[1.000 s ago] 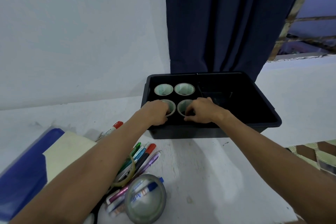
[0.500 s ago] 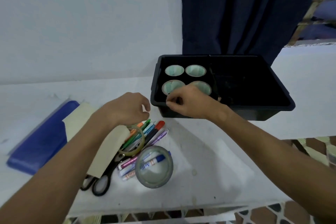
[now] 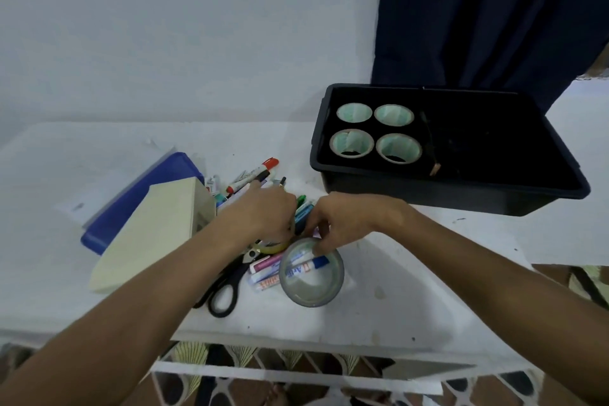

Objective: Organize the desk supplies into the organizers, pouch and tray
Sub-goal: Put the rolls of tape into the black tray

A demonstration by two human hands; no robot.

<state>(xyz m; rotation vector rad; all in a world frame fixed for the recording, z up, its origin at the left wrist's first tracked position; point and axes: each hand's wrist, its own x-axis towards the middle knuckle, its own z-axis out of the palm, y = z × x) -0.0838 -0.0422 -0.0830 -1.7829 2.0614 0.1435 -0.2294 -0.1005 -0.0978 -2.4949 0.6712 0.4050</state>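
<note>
White desk [image 3: 379, 310]; both hands left tray [image 3: 461, 198], now curled gripping pens [image 3: 301, 208].

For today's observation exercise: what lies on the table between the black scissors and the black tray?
In the head view, a heap of markers, a tape roll and both hands lie between the scissors and the tray.

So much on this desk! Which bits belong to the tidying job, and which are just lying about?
Part of the job:
black tray
four round cups inside it
pens and markers
scissors
tape roll
left hand and right hand, both in the pile

Just lying about:
dark curtain
blue folder
cream box
</note>
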